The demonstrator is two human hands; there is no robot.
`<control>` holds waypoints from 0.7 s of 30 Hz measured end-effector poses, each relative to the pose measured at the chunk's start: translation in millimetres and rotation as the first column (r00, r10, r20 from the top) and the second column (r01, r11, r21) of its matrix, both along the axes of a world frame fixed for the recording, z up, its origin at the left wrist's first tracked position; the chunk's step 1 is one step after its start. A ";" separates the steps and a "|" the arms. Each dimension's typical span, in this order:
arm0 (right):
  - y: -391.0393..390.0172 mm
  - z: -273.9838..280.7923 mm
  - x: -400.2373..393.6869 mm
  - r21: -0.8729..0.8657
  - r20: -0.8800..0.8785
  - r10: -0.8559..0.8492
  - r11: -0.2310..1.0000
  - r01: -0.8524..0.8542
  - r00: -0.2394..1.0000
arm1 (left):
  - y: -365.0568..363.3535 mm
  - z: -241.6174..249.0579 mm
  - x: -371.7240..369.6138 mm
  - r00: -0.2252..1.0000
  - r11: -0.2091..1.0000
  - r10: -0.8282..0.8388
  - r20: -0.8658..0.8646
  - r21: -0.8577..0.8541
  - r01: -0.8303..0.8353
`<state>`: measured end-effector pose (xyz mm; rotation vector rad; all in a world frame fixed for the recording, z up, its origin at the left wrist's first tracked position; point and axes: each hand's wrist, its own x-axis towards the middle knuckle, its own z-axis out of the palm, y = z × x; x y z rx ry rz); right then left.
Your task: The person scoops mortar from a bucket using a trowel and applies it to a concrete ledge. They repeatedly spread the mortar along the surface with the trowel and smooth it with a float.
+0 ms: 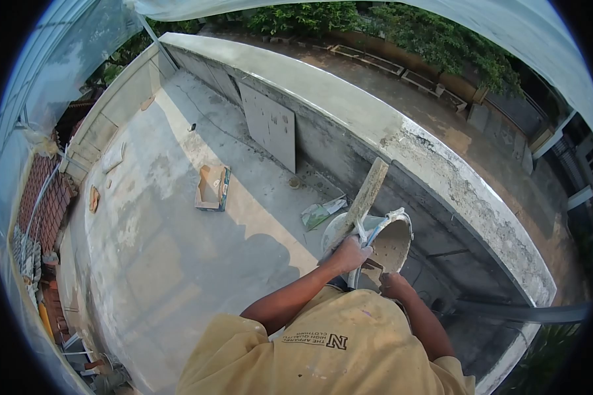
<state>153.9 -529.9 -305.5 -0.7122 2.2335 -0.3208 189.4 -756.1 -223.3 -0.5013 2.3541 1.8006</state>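
Note:
A bucket [408, 229] of grey mortar [395, 245] is tilted toward me. My left hand [350, 254] is closed at its near-left rim, by the handle. A long, mortar-stained wooden board [369, 191] slants up past that hand, its lower end beside my fingers. Inside the bucket's mouth, my right hand [395, 286] is closed on a trowel [373, 264], whose blade is down by the mortar. Part of a second pale container [333, 230] shows behind the board and my left hand.
A low concrete parapet [435, 155] with a partly rough top curves along the right. A grey panel [270, 125] leans on it. On the concrete floor [158, 263] lie an open cardboard box [211, 189] and a crumpled bag [323, 210]. Plastic sheeting [53, 79] hangs at the left.

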 end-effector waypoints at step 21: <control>-12.0 -22.2 8.0 -0.001 -0.156 0.145 0.989 -0.147 0.977 | -8.6 7.4 15.6 0.992 0.999 0.035 0.123 -0.035 -0.031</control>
